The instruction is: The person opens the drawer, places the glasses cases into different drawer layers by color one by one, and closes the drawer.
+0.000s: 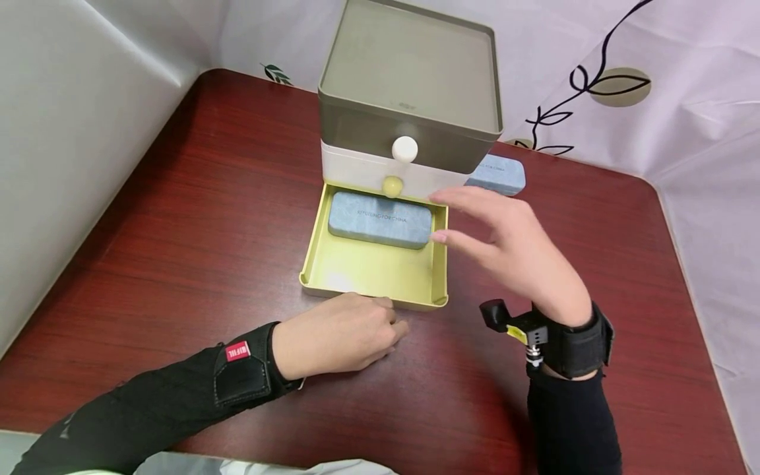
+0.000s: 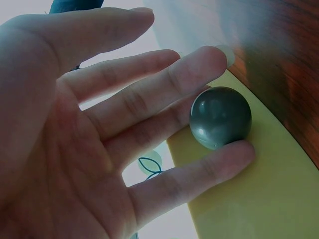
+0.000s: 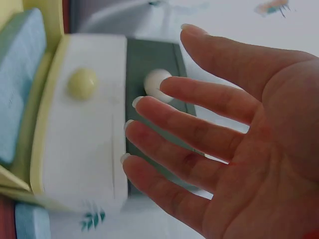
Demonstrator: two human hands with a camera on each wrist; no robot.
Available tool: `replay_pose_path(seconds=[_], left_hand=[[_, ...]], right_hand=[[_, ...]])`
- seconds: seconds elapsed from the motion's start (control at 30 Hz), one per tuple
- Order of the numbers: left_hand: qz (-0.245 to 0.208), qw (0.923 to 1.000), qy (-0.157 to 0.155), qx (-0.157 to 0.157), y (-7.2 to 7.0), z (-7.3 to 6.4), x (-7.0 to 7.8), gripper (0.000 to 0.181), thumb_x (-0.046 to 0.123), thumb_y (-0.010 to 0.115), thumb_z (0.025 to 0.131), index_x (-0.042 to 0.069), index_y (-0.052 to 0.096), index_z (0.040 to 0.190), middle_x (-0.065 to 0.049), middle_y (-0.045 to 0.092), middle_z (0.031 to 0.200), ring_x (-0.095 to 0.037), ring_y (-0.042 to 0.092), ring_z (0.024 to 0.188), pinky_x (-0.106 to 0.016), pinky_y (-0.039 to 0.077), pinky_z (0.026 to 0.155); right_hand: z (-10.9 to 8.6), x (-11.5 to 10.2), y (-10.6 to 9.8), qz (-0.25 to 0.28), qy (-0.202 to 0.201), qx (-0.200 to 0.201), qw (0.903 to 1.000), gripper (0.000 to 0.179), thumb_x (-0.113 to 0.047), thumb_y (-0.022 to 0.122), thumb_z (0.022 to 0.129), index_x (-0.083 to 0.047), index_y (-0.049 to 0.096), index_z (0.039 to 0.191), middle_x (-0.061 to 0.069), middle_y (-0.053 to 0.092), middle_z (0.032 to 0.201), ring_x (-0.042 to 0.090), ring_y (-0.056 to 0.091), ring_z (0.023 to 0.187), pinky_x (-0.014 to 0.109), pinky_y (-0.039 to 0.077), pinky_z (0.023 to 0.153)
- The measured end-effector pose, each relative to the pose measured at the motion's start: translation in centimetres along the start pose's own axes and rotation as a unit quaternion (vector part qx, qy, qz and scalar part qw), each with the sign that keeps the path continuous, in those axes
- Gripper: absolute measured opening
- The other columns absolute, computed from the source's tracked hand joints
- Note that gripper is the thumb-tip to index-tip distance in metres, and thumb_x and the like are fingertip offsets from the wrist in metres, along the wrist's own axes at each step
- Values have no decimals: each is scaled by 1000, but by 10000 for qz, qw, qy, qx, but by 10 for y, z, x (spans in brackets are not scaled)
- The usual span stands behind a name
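A pale blue oblong case (image 1: 380,227) with dark lettering lies at the back of the pulled-out yellow bottom drawer (image 1: 362,267). My left hand (image 1: 341,333) is at the drawer's front edge. In the left wrist view, its extended fingers lie about a dark round knob (image 2: 221,118) on the drawer front, with the little finger against it and the thumb apart. To the right of the drawer, my right hand (image 1: 516,247) hovers with fingers and thumb spread near the case's right end. Nothing is held in it.
The drawer belongs to a stacked drawer unit (image 1: 410,72) with a white knob (image 1: 405,149) and a yellow knob (image 1: 392,187) above. A second blue case (image 1: 499,173) lies behind on the right. Pale fabric (image 1: 700,99) borders the dark red table (image 1: 208,178).
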State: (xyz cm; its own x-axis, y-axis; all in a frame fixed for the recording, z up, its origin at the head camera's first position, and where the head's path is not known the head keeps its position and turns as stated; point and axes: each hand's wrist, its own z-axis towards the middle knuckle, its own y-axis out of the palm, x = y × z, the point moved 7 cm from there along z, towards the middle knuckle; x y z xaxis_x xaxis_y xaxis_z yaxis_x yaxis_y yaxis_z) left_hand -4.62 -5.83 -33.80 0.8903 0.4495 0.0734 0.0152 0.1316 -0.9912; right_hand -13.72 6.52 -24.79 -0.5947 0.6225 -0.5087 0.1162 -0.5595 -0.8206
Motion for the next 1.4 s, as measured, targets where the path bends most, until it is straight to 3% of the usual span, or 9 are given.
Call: replay_pose_path(seconds=[0.17,0.33,0.43,0.67,0.93,1.4], left_hand=[[-13,10000,-10,-24,2,0,0,7,16,62,86,17,60,79,4,59,67,-13,59,67,-29,51,57],[-1,10000,-4,5,4,0,0,8,17,64,85,16,59,79,4,58,66,-13,59,66,-29,49,54],[7,10000,-8,48,4,-1,-1,9,18,65,84,16,58,78,4,58,65,-13,58,65,-29,48,53],[28,10000,-23,77,4,-2,-1,9,17,64,84,16,58,78,4,58,65,-13,58,65,-28,48,52],[40,10000,-15,21,4,-1,-1,9,17,62,86,16,58,78,4,57,64,-13,58,64,-29,48,52],[167,9998,6,114,3,-1,-1,12,18,64,85,16,56,76,5,57,63,-13,58,63,-29,46,49]], right_hand=[[-10,19,-18,70,546,519,9971,45,-18,76,82,-23,65,125,-10,65,122,1,57,115,13,42,95],[-16,43,-22,-50,903,765,9930,40,-22,73,85,-24,65,124,-11,66,119,-3,56,109,13,40,93],[-17,58,-23,-240,1047,817,9909,38,-25,73,86,-23,66,123,-7,66,119,1,56,111,15,40,94],[-16,86,-24,-504,1490,794,9844,40,-26,73,86,-20,65,125,-1,65,121,10,55,103,28,42,90],[-17,104,-21,-405,1808,683,9803,46,-24,74,84,-14,62,128,8,63,126,25,56,120,45,45,98],[-13,125,-14,-446,1904,679,9783,50,-22,74,85,-11,59,131,11,60,130,29,57,118,48,47,96]])
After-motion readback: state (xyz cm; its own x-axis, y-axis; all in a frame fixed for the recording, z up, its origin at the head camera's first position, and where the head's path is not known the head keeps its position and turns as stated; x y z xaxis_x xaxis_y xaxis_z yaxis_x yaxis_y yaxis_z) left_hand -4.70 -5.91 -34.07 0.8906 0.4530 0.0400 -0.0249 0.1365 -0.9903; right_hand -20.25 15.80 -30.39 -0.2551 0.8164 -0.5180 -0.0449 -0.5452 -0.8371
